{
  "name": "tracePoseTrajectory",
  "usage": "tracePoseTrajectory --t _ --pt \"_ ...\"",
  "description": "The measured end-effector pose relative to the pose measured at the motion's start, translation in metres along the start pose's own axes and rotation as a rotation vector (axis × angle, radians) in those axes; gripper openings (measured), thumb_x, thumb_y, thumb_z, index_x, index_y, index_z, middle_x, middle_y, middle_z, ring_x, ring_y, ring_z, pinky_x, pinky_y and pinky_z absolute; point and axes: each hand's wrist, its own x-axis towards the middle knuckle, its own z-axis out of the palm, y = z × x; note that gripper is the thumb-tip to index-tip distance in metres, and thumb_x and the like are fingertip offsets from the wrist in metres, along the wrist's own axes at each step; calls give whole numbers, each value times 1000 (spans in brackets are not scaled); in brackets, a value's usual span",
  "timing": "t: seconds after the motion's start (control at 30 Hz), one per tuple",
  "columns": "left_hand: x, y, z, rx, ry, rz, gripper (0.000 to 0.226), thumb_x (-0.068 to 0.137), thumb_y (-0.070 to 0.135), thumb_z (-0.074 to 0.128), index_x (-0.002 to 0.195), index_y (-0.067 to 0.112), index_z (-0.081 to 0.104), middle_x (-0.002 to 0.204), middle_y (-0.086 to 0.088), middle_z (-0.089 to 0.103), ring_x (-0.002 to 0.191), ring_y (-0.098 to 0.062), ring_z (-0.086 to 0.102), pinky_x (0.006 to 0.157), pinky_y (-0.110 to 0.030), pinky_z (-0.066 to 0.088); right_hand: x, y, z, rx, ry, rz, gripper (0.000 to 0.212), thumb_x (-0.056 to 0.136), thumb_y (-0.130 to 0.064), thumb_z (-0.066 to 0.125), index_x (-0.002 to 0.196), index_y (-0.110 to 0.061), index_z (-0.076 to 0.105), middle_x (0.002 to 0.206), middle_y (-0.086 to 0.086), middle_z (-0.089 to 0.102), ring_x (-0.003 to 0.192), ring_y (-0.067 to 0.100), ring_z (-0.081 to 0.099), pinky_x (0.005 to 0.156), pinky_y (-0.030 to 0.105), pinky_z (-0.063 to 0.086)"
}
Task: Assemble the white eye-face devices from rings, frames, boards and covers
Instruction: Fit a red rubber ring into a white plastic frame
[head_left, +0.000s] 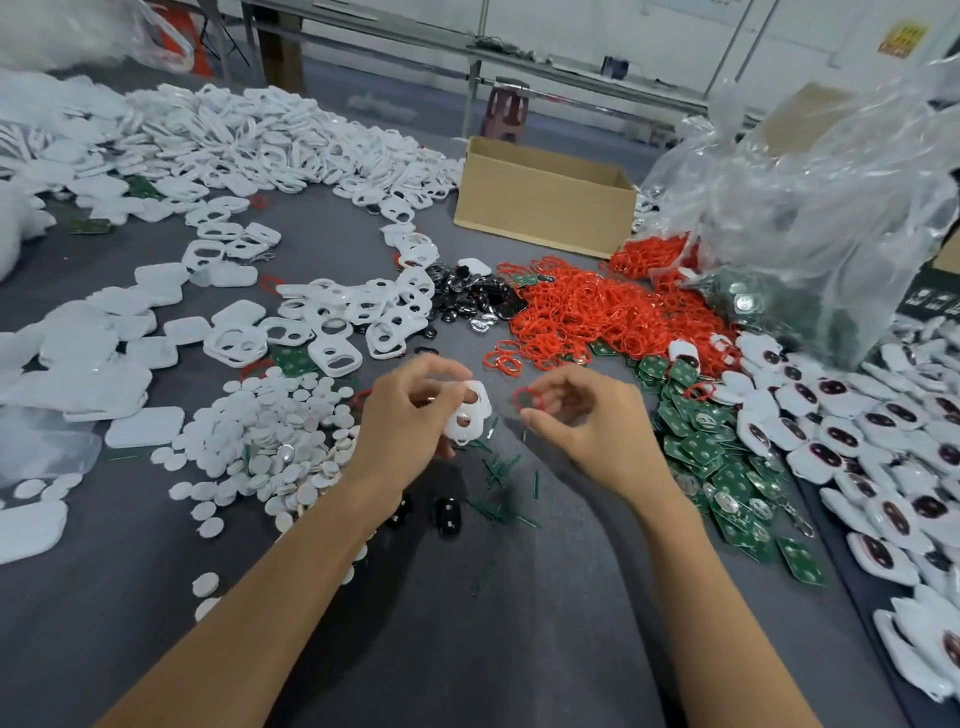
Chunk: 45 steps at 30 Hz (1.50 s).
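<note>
— Frame (467, 415), white, two holes, at picture centre, clamped between thumb and curled fingers of left hand (405, 421). Long axis nearly upright, top leaning slightly right.
— And for the holes?
— Just right of it, apart, not touching: red ring (529, 398), pinched in fingertips of right hand (587, 426). Likely needs a short move leftward to an eye hole.
— Counts?
— One frame, one ring in hand. Two black pieces (448, 517) at lower centre. Heaps of red rings (587, 312) above, green boards (727, 457) at right, white discs (270, 431) at left: beyond counting.
</note>
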Motion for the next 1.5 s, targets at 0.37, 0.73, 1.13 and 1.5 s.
tracePoseTrajectory --t 0.37,0.73,1.13,1.5 --pt "-3 7 2 -128 -10 101 15 89 19 69 86 31 78 80 4 73 67 -10 66 48 -27 55 24 -25 25 280 156 -127 19 76 4 74 77 -16 74 78 3 72 75 23 67 70 44 53" --pt "-2 2 5 -94 29 193 13 84 24 73 83 36 78 79 5 75 64 -11 67 46 -29 53 16 -25 34 232 260 -152 13 77 -1 75 85 -12 76 80 3 73 70 21 67 65 38 54" --pt "-4 1 6 172 149 319 9 86 15 72 86 23 76 60 21 65 57 -4 63 52 -24 50 9 -23 42 320 198 -100 20 83 -1 70 84 -20 71 81 1 72 71 18 67 70 31 56" --pt "0 0 7 -106 132 112 37 81 0 74 102 31 71 96 1 74 74 -13 72 57 -27 58 8 -23 42 230 463 -132 15 83 0 67 90 -13 68 75 -1 63 64 11 57 64 21 49"
